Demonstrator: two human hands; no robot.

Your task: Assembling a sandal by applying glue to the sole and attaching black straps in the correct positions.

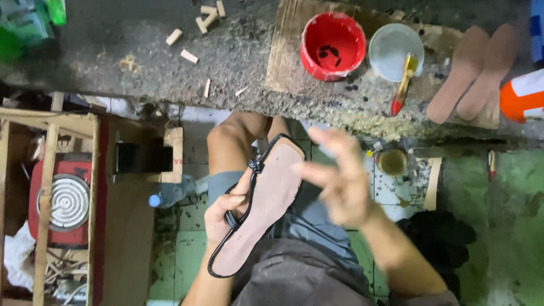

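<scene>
My left hand grips a flat pinkish-brown sandal sole with a black knotted strap, its fingers closed round the strap edge over my lap. My right hand hovers at three o'clock of the sole, fingers spread wide and blurred, holding nothing. At twelve o'clock on the rough grey bench stand a red plastic tub and a pale round lid with a yellow-handled brush
</scene>
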